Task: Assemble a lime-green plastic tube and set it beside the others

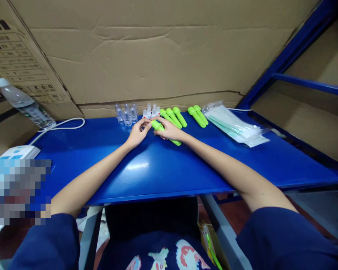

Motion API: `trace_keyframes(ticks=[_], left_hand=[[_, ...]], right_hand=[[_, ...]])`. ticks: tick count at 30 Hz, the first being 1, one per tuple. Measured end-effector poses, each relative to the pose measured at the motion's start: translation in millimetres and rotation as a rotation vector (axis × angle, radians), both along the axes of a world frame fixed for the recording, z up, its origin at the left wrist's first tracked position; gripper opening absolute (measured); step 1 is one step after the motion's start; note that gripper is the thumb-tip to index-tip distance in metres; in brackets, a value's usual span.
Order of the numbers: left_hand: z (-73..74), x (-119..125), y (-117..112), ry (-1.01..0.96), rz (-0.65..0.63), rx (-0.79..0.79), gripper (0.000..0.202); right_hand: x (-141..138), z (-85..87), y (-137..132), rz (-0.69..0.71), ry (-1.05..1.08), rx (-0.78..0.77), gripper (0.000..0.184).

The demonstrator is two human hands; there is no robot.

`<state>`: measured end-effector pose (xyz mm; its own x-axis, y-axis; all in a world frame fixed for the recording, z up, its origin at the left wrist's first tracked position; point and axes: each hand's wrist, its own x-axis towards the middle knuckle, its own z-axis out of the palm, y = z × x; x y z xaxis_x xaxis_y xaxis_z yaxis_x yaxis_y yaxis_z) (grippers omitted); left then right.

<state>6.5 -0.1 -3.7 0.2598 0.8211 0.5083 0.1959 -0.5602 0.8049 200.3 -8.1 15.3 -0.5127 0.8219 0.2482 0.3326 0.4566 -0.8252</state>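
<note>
My right hand is wrapped round a lime-green torch-shaped piece, whose thin handle end sticks out below the palm. At the wide head of the same piece, the thumb and fingertips of my left hand are pinched together. Whether a small part sits between those fingertips is too small to tell. Just behind my hands stand several small white pieces with red spots. Clear plastic caps are grouped to their left. More green torch-shaped pieces lie to the right, two of them set apart.
A clear plastic bag with white and pale green contents lies on the right of the blue table. On the left are a water bottle, a white power strip and its cable. Cardboard walls the back.
</note>
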Motion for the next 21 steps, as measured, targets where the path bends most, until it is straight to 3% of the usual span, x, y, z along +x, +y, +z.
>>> trace_keyframes(ticks=[5, 21], left_hand=[[-2.4, 0.5, 1.4, -0.070, -0.051, -0.065, 0.019], [-0.7, -0.4, -0.9, -0.072, -0.026, -0.108, 0.029]], right_hand=[[-0.5, -1.6, -0.6, -0.021, 0.000, 0.020, 0.053], [-1.8, -2.2, -1.4, -0.055, -0.057, 0.034, 0.055]])
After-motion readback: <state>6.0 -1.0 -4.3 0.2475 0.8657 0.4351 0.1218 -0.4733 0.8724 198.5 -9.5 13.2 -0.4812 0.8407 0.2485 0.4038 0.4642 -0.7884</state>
